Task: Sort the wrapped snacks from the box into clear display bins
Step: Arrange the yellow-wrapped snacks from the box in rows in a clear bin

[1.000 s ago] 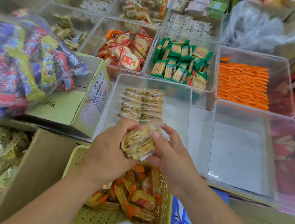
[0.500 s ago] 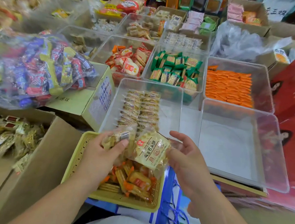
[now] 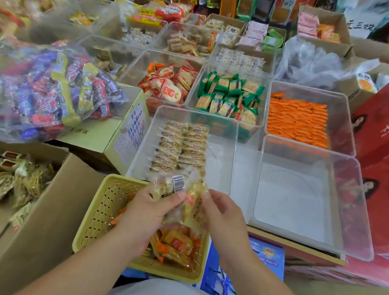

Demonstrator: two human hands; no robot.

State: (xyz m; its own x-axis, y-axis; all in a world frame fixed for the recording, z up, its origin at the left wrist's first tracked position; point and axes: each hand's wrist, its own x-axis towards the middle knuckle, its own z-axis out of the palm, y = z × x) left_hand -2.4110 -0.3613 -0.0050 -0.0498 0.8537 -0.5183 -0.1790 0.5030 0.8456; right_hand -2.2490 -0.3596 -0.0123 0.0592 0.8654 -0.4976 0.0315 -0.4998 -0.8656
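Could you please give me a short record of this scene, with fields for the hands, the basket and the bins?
left hand: grips clear-wrapped packets, barcode up
right hand: holds the same packets from the right
basket: yellow, under both hands, holds orange-edged snacks
near bin: two rows of clear-wrapped packets along its left side
right bin: clear, beside the near bin
orange packets: stacked in the bin behind the right bin
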